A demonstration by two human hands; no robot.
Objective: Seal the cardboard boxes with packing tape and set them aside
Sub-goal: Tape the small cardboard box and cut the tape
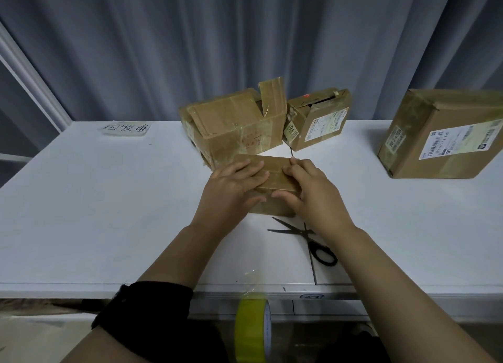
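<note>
Grey curtain [190, 49] is hung across the whole background, and a white table [109, 213] is spread beneath it. At the centre of the frame a small cardboard box [273, 166] is laid flat on the table. It is pressed down by the left hand [234, 183] and the right hand [302, 185]. The fingers of both are laid fairly straight across its taped top, and both thumbs are set against its near side. Nothing is clasped in either hand.

Just behind it a larger box [236, 126] is seen with one flap raised. A labelled box [318, 123] is placed beside that. A third box [446, 139], also labelled, is stood well apart at the right edge.

Black-handled scissors [295, 230] are left open on the table under the right wrist. A yellow tape roll [253, 332] is seen at the bottom centre, below the table edge. A handwritten note [126, 128] is laid at the table's far left.
</note>
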